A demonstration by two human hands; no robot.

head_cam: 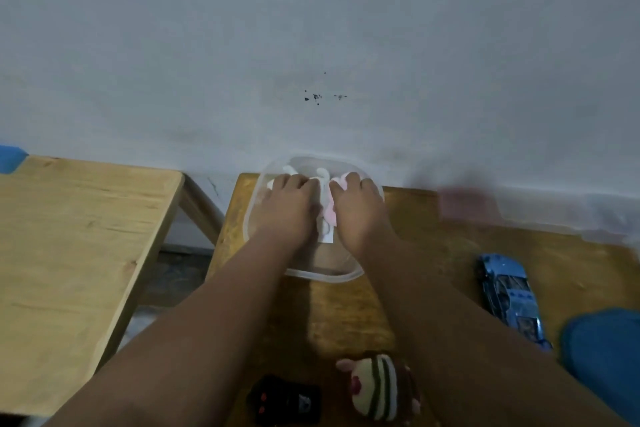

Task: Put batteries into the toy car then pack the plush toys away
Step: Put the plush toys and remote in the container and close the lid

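Observation:
A clear plastic container (322, 277) stands on the wooden table by the wall. Both my hands are inside it, side by side on white and pink plush toys (327, 199). My left hand (289, 206) lies palm down on the white plush, its fingers bent over the far side. My right hand (356, 208) covers the pink one the same way. A striped plush toy (375, 386) lies near the front edge between my forearms. The blue toy car (510, 298) sits on the table to the right, away from both hands.
A black remote control (285, 400) lies at the front edge, left of the striped plush. A second, lighter wooden table (69, 253) stands to the left across a gap. A blue object (609, 357) shows at the right edge. The wall is close behind the container.

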